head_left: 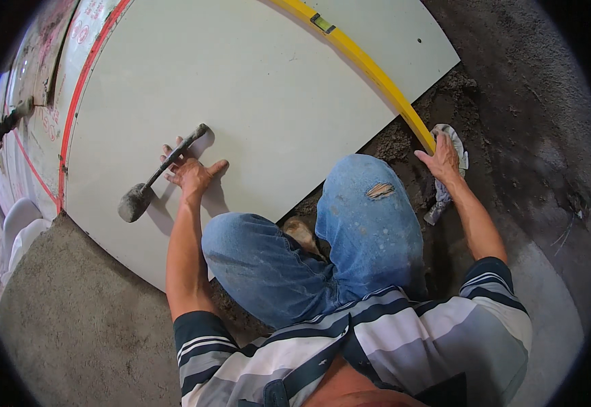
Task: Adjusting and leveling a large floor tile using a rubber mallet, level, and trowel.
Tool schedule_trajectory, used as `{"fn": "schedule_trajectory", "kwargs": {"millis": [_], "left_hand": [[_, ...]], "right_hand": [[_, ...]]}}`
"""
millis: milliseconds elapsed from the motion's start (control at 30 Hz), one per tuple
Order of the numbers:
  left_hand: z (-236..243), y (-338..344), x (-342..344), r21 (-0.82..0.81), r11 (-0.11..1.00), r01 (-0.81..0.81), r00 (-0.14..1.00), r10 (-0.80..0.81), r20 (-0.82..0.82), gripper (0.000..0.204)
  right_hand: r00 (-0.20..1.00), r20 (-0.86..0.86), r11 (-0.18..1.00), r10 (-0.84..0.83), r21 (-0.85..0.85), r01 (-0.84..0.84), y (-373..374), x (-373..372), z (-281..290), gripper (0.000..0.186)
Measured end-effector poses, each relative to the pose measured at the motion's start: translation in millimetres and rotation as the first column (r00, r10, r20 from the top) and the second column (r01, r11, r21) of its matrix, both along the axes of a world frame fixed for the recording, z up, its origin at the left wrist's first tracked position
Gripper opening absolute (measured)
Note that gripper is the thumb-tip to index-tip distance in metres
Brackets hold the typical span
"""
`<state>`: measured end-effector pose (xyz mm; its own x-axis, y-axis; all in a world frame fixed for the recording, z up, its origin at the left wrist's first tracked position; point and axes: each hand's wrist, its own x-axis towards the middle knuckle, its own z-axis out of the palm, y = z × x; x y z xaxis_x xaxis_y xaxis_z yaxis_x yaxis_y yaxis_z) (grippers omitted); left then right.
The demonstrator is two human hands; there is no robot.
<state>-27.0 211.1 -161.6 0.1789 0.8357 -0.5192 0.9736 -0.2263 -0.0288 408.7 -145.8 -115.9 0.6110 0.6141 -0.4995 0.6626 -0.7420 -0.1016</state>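
Observation:
My left hand [195, 178] is over the large pale tile [275, 102], its fingers spread around the handle of a dirt-caked mallet [136, 201]. The handle crosses over some fingers, and its shadow falls apart from it on the tile. The mallet's round head points toward the lower left. My right hand [446, 163] is at the near end of a long yellow spirit level [370, 64], its thumb and fingers on either side of that end. The level lies across the tile. Beneath my right hand is a crumpled whitish cloth [438, 211], partly hidden by it.
Dark wet mortar [387, 144] shows along the tile's right edge. A red line [71, 129] runs along its left side, with printed panels [44, 129] beyond. Rough concrete floor [85, 292] spreads at lower left. My bent knees in torn jeans [370, 210] are between my arms.

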Motion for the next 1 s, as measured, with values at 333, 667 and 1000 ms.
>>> {"fn": "schedule_trajectory", "kwargs": {"millis": [333, 667, 1000], "left_hand": [[7.7, -0.7, 7.6, -0.001, 1.0, -0.002, 1.0, 0.002, 0.008, 0.134], [5.1, -1.5, 0.9, 0.002, 1.0, 0.014, 1.0, -0.014, -0.008, 0.133], [12.3, 0.2, 11.9, -0.018, 1.0, -0.001, 1.0, 0.001, -0.009, 0.133]], "right_hand": [[1.0, -0.009, 0.998, 0.026, -0.063, -0.026, -7.1, 2.3, 0.7, 0.063], [0.993, -0.079, 0.993, 0.083, -0.078, -0.089, 8.2, 13.5, -3.5, 0.03], [0.987, -0.024, 0.987, 0.159, -0.015, -0.16, 33.7, 19.9, 1.2, 0.034]]}}
